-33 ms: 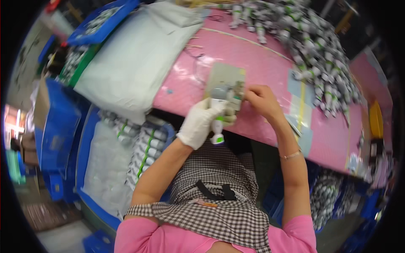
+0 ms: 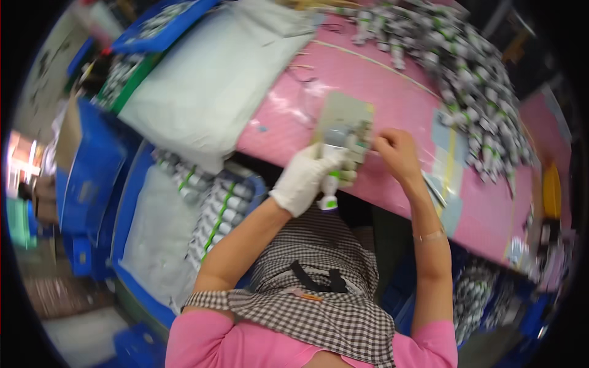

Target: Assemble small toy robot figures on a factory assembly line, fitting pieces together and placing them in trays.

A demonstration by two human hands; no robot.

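Note:
My left hand [image 2: 313,178], in a white glove, is closed around a small white device [image 2: 330,195] with a grey rounded head and a green band near its lower end. The device stands upright in the picture against a flat beige-grey fixture [image 2: 345,109] at the table's near edge. Metal parts [image 2: 363,132] sit along the fixture's right side, too blurred to name. Just right of them is my bare right hand [image 2: 397,153], its fingers curled together. Whatever those fingers pinch, if anything, does not show.
A pink-covered table [image 2: 386,80] lies ahead. Several grey-and-white devices [image 2: 485,116] are heaped at its far right. A white sheet [image 2: 215,80] covers the left side. Blue bins [image 2: 92,178] stand at my left, near a lined crate [image 2: 162,239] holding rows of devices.
The whole view has shifted, so the table and both hands appear further right. My right hand sits slightly lower beside the fixture. My left hand keeps its hold on the device.

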